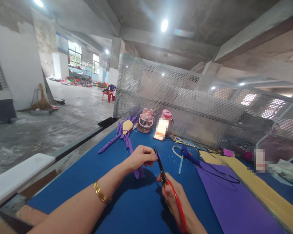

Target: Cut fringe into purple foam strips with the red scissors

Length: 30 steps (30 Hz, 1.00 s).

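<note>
Head view: at eleven o'clock from the right hand (pixel 182 194), wrapped around scissors (pixel 163 177), a purple piece (pixel 157 156), probably light, soft, best edge-held, is pinched by the left hand (pixel 139 159).

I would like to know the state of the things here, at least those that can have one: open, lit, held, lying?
Scissors, held in right hand, blades look slightly parted
Purple piece, pinched in left hand
Phone, tilted up, screen bright
Glue gun, lying on the table, on or off unclear
Purple sheet, lying flat
Purple sprigs, lying down
Ceiling light, lit
Red chair, upright
</note>
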{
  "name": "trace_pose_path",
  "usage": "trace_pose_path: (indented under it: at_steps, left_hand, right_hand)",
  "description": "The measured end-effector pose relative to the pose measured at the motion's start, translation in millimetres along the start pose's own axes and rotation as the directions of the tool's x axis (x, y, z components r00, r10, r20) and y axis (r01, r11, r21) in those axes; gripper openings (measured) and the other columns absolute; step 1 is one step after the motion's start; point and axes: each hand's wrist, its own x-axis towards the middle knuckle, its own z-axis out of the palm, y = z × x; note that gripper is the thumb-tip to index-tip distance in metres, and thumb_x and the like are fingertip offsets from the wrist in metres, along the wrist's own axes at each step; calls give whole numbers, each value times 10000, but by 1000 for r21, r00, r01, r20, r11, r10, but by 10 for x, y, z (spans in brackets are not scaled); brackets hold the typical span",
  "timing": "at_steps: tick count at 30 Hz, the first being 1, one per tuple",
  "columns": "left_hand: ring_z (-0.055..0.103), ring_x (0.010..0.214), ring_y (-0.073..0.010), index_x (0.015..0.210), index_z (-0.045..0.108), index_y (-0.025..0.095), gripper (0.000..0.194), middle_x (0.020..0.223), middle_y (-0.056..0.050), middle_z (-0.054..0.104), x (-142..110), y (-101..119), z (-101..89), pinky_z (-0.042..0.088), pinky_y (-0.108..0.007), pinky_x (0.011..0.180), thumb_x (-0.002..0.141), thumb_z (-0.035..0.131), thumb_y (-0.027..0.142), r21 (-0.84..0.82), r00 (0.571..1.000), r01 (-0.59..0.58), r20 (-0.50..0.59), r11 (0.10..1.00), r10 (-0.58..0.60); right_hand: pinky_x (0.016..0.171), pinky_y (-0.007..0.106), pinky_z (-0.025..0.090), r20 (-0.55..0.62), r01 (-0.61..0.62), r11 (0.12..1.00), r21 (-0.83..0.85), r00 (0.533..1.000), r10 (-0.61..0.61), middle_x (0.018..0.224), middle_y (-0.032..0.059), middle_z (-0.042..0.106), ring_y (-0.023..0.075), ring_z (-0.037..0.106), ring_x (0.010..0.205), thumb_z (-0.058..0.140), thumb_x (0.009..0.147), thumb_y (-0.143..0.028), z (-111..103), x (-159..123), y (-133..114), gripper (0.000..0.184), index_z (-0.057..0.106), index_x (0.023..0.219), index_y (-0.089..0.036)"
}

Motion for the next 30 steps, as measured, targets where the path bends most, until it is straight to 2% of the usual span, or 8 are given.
trace_pose_path:
  at_steps: [30]
  left_hand:
    - [393, 394, -55, 533, 525, 130, 262, 441, 19, 529, -1, -3, -2, 271, -193, 420, 616, 646, 347, -19, 1000, -12, 12, 1000, 13]
  right_hand:
    - [365, 190, 160, 5, 14, 1000, 26, 1000, -14, 521, -91, 229, 73, 191, 428, 267, 722, -798, -5, 12, 35, 671, 484, 887, -185]
